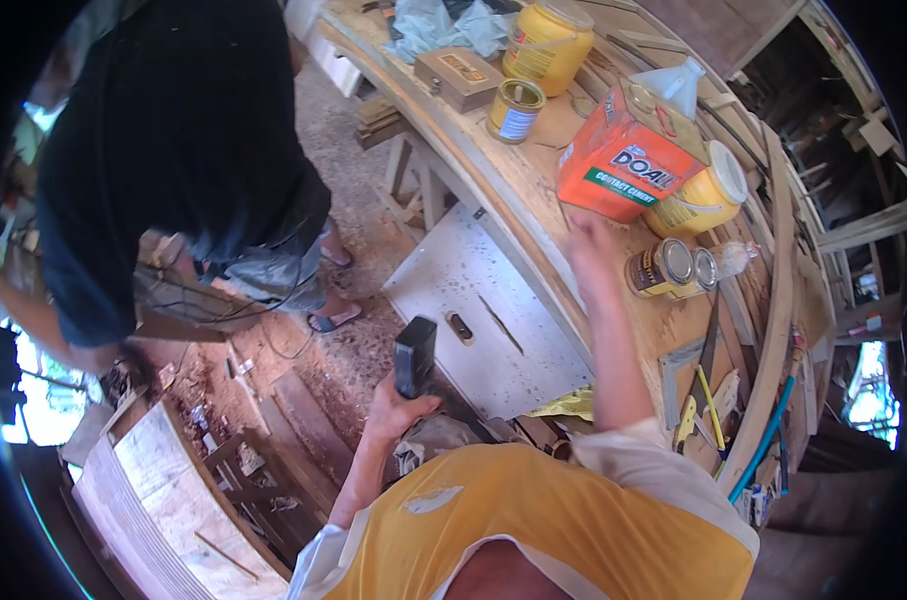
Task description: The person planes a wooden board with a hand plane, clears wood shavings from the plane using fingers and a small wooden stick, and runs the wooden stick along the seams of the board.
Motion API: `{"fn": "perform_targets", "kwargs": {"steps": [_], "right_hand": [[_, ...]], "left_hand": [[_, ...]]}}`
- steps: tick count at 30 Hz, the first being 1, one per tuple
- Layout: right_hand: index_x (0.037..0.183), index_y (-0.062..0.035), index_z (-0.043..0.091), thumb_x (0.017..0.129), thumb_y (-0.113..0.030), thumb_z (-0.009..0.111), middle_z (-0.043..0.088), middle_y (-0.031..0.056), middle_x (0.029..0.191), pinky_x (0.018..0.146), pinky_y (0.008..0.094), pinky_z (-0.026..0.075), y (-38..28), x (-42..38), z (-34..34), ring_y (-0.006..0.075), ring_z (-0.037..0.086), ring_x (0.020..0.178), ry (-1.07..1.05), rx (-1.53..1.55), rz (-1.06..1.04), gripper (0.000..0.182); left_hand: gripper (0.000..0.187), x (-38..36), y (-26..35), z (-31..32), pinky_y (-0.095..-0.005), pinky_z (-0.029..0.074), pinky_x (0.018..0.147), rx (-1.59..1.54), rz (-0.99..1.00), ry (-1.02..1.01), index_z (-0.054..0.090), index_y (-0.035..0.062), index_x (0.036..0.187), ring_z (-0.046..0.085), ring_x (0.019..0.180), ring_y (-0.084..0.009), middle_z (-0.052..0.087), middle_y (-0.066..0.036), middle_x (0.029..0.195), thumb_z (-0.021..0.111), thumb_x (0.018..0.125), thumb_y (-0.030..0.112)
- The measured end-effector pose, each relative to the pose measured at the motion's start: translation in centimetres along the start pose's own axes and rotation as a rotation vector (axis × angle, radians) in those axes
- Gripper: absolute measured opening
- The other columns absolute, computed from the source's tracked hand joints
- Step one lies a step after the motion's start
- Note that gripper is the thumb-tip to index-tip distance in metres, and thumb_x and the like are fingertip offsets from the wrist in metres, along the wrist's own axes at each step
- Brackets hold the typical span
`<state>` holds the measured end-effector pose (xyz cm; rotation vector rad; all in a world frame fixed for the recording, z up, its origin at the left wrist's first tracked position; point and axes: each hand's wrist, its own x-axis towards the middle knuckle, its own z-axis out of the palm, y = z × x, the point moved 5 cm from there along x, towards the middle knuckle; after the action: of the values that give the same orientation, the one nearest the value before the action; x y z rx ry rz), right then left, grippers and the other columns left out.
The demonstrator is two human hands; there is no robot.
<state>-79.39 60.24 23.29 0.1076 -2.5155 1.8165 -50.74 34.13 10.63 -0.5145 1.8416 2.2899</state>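
"Item one?"
"Black block-shaped object (pixel 414 355), gripped at its lower end by the left hand (pixel 398 412), beside the workbench (pixel 535 185); presumably held low to free its upper end."
"Right hand (pixel 592 255)?"
"Just beside the red can (pixel 613 165); finger closure, cannot tell."
"Small tins (pixel 649 270)?"
"Grouped benchtop, probably for reach."

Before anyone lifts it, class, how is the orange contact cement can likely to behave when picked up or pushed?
The orange can is probably stiff, judging by its straight edges and flat panels. Its boxy shape should make it slide or tip rather than roll. It may be heavy if full, but its closed sides hide the contents.
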Motion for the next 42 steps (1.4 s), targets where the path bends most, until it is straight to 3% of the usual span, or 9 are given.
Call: {"fn": "perform_targets", "kwargs": {"steps": [1, 5, 7, 10, 17, 19, 30, 37, 42], "right_hand": [[0.11, -0.002, 0.061, 0.092, -0.007, 0.06, 0.054, 0.0017, 0.079, 0.049, 0.0251, 0.041, 0.9, -1.9, -0.7, 0.0104, 0.049, 0.062, -0.174, 0.347, 0.286, 0.019], [0.105, -0.0042, 0.063, 0.091, -0.008, 0.062, 0.053, -0.0005, 0.077, 0.043, 0.0204, 0.028, 1.8, -10.5, -4.6, 0.0043, 0.046, 0.061, -0.379, 0.762, 0.449, 0.015], [0.105, -0.0042, 0.063, 0.089, -0.007, 0.062, 0.053, -0.0014, 0.077, 0.044, 0.0211, 0.027, 1.6, -14.8, -6.4, 0.0048, 0.046, 0.062, -0.409, 0.806, 0.444, 0.016], [0.105, -0.0049, 0.062, 0.093, -0.007, 0.058, 0.051, -0.0022, 0.08, 0.047, 0.0198, 0.027, 1.1, -19.9, -11.2, 0.0057, 0.045, 0.064, -0.541, 0.655, 0.322, 0.013], [0.097, -0.0026, 0.06, 0.097, -0.007, 0.054, 0.051, -0.0041, 0.079, 0.06, 0.0251, 0.037, 1.6, -28.4, -23.0, 0.0041, 0.045, 0.07, -0.189, 0.21, 0.023, 0.007], [0.096, -0.0026, 0.059, 0.098, -0.007, 0.054, 0.05, -0.0036, 0.08, 0.062, 0.0251, 0.038, 3.2, -29.8, -24.3, 0.0052, 0.046, 0.073, -0.188, 0.177, -0.025, 0.007], [0.094, -0.0025, 0.051, 0.101, -0.008, 0.055, 0.048, 0.0021, 0.078, 0.065, 0.0298, 0.041, 3.3, -31.5, -23.6, 0.0103, 0.046, 0.073, -0.201, 0.017, -0.132, 0.01], [0.097, -0.0002, 0.055, 0.098, -0.007, 0.057, 0.06, 0.022, 0.081, 0.069, 0.0495, 0.048, 1.0, -31.2, -20.6, 0.0398, 0.063, 0.075, -0.068, -0.393, -0.457, 0.007], [0.094, -0.0007, 0.055, 0.095, -0.005, 0.057, 0.059, 0.0184, 0.079, 0.066, 0.0463, 0.047, 0.8, -30.4, -20.7, 0.0343, 0.061, 0.071, -0.25, -0.272, -0.435, 0.005]], "left_hand": [[0.043, 0.0, 1.1, 1.2, -0.03, 0.052, 0.074, -0.125, -0.028, -0.049, 0.068, -0.0013, 0.112, 0.064, 0.082, -0.013, 0.069, -0.005, 0.098, 0.085, 0.073, 0.007], [0.033, -0.6, 5.7, 8.0, -0.0269, 0.051, 0.072, -0.129, 0.028, -0.101, 0.069, -0.0016, 0.105, 0.064, 0.079, -0.0118, 0.069, -0.002, 0.092, 0.082, 0.076, 0.004], [0.049, -0.4, 5.1, 11.7, -0.0292, 0.056, 0.076, -0.042, 0.084, -0.164, 0.067, -0.0042, 0.118, 0.068, 0.085, -0.0143, 0.072, -0.007, 0.1, 0.08, 0.071, 0.001], [0.049, -1.6, 4.5, 19.1, -0.0276, 0.055, 0.074, -0.113, 0.15, -0.28, 0.066, -0.0042, 0.118, 0.068, 0.083, -0.0153, 0.072, -0.007, 0.098, 0.079, 0.071, 0.004], [0.044, -6.6, 1.6, 32.1, -0.0291, 0.055, 0.081, -0.239, 0.082, -0.373, 0.069, -0.0032, 0.116, 0.068, 0.087, -0.0158, 0.073, -0.007, 0.099, 0.078, 0.074, 0.006], [0.026, -8.8, 2.6, 33.9, -0.0274, 0.053, 0.068, -0.184, 0.101, -0.246, 0.074, -0.002, 0.1, 0.066, 0.072, -0.0119, 0.074, -0.005, 0.086, 0.08, 0.077, 0.007], [0.046, -10.8, 2.8, 34.0, -0.0275, 0.048, 0.076, 0.037, 0.276, -0.177, 0.063, 0.0011, 0.115, 0.056, 0.084, -0.0093, 0.06, 0.0, 0.093, 0.084, 0.076, 0.013], [0.052, -10.2, 2.0, 32.3, -0.0295, 0.051, 0.079, 0.212, 0.323, -0.122, 0.063, -0.0012, 0.12, 0.059, 0.087, -0.0115, 0.062, -0.002, 0.094, 0.082, 0.074, 0.013], [0.055, -10.1, 2.0, 32.3, -0.0295, 0.052, 0.081, 0.364, 0.388, -0.129, 0.063, -0.0008, 0.124, 0.062, 0.089, -0.0129, 0.066, -0.004, 0.095, 0.081, 0.073, 0.01]]}}
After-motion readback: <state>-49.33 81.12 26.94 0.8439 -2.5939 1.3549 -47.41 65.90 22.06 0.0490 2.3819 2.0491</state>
